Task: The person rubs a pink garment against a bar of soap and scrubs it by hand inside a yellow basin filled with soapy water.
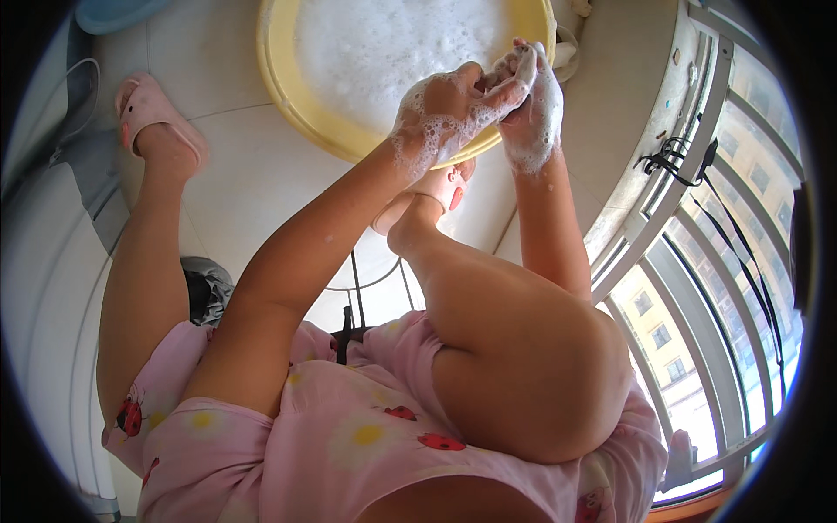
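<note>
My left hand (448, 108) and my right hand (539, 118) meet over the near right rim of a yellow plastic basin (307, 124). White suds coat both hands and wrists. The fingers are curled together and overlap, so whether anything lies between them is hidden. Foamy water (386, 46) fills the basin, and no object shows through the foam.
Pink clogs, a left one (157, 118) and a right one (451, 183), are on my feet on the tiled floor (229, 140). A blue basin (118, 13) lies far left. Metal window bars (693, 196) with a black strap (745, 261) line the right.
</note>
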